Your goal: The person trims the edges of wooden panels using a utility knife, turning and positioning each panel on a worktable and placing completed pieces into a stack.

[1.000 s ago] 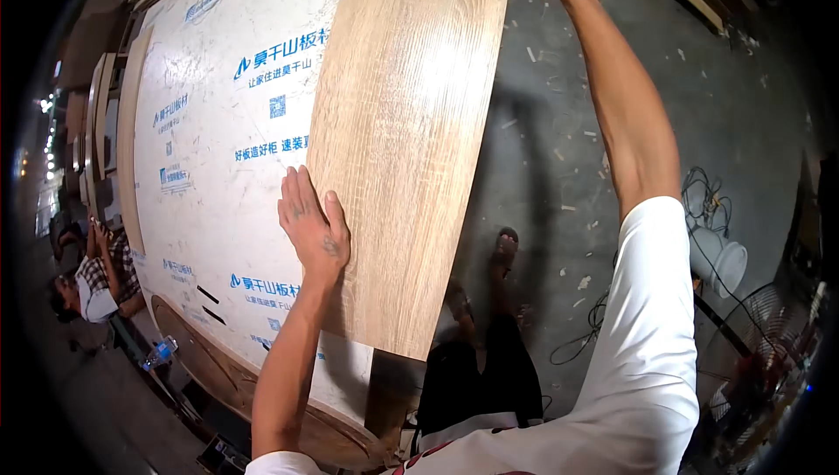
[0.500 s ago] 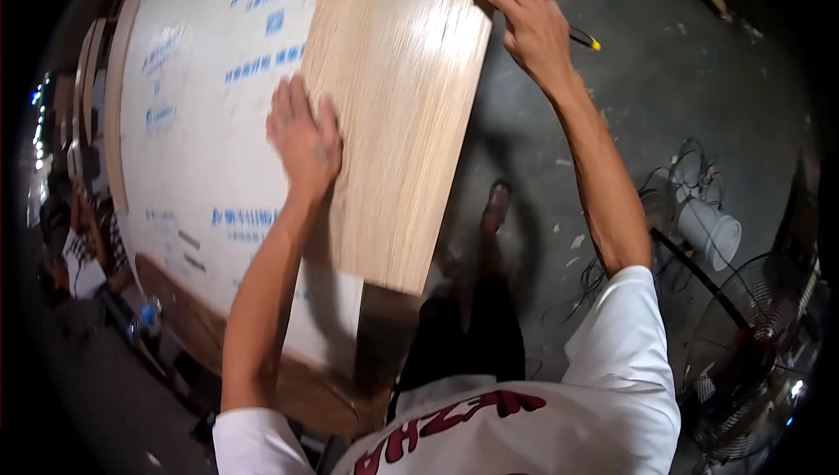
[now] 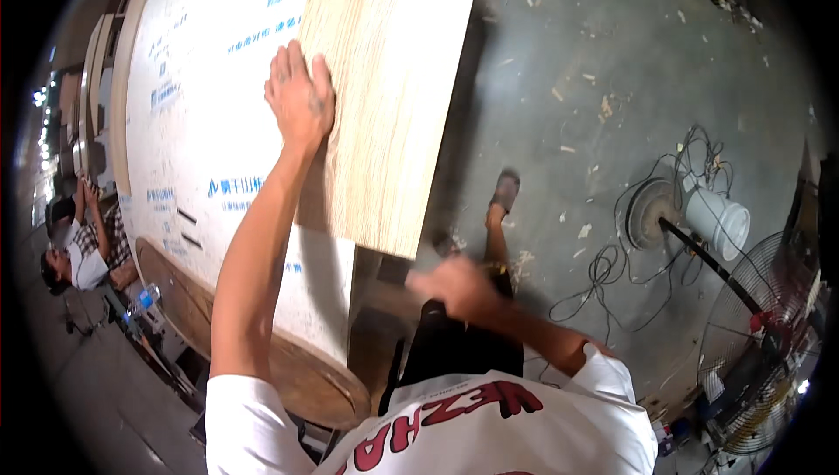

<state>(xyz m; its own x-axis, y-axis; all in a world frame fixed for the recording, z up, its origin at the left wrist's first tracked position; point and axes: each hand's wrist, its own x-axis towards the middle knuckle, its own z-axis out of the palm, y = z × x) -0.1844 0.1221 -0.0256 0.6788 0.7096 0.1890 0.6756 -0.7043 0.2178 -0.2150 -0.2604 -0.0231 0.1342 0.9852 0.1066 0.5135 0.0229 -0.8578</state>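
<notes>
My left hand (image 3: 301, 104) lies flat, fingers stretched out, on a white sheet (image 3: 197, 138) with blue print. Its thumb side rests along the left edge of a long light wood-grain board (image 3: 371, 117). This board lies on top of the white sheet, and bright light glares off its upper part. My right hand (image 3: 454, 287) is just off the board's near right corner, smeared by motion. Whether it holds anything is hidden by the blur.
A round brown wooden edge (image 3: 341, 388) shows under the sheet. On the right stand a white bucket (image 3: 718, 223), looped cables (image 3: 603, 274) and a caged fan (image 3: 756, 335). Scraps litter the grey floor (image 3: 559, 125). At the far left sits another person (image 3: 92, 256) near a plastic bottle (image 3: 144, 298).
My right hand has swept from the board's far right edge back to its near corner. A black, yellow-ended tool beside that hand no longer shows. My left hand stays nearly in place.
</notes>
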